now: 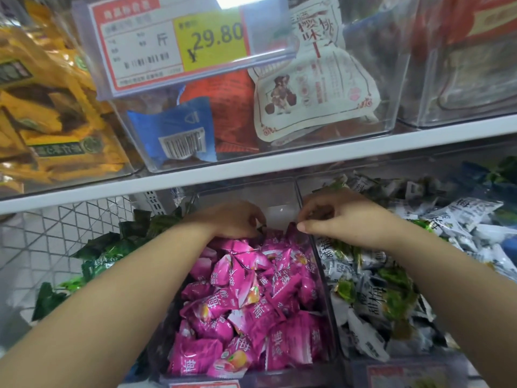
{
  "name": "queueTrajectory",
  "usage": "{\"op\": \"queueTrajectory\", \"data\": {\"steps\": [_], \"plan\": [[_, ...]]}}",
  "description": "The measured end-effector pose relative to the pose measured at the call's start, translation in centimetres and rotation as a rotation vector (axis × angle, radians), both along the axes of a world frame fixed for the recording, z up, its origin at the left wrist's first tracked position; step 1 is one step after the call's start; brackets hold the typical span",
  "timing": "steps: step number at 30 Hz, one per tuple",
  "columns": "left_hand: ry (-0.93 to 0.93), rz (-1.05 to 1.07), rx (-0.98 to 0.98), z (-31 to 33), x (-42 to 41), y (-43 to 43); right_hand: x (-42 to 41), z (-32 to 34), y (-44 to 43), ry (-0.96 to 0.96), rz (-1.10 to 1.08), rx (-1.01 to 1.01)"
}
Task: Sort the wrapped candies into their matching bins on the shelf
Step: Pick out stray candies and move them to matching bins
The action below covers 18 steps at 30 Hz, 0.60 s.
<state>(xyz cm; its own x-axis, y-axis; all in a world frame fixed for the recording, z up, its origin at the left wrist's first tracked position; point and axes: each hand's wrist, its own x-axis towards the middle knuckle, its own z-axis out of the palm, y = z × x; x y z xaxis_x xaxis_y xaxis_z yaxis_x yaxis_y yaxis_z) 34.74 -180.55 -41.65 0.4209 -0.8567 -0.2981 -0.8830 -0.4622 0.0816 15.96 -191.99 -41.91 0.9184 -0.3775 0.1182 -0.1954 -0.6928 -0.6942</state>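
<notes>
A clear middle bin (321,278) is packed with pink wrapped candies (246,301). My left hand (232,219) reaches to the back of this bin with its fingers curled down, and a small dark wrapper (261,227) shows at its fingertips. Over the wall between the middle and right bins, my right hand (341,217) hovers with curled fingers and its thumb pointing left, beside a pink wrapper tip (291,224). What this hand holds is hidden. White-and-green candies (363,278) fill the right bin. Dark green candies (106,256) lie to the left.
A white shelf board (279,163) runs just above my hands. On it stand clear bins of yellow packs (56,107) and mixed blue, red and white packs (307,88), with a price label (179,40) hanging in front. A white wire grid (70,228) stands at the left.
</notes>
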Motion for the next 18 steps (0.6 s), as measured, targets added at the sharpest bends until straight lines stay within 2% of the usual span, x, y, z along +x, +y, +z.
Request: {"op": "queueTrajectory", "data": {"steps": [5,13,18], "plan": [[0.036,0.057,0.145,-0.1,0.3,-0.8,-0.1,0.0,-0.3,0.014,0.009,0.012],[0.036,0.156,0.018,-2.0,1.8,-1.4,-0.1,-0.2,-0.5,0.008,0.015,0.021],[-0.004,0.180,0.057,-2.3,1.9,-1.9,-0.3,-0.2,-0.4,0.026,0.018,0.016]]}}
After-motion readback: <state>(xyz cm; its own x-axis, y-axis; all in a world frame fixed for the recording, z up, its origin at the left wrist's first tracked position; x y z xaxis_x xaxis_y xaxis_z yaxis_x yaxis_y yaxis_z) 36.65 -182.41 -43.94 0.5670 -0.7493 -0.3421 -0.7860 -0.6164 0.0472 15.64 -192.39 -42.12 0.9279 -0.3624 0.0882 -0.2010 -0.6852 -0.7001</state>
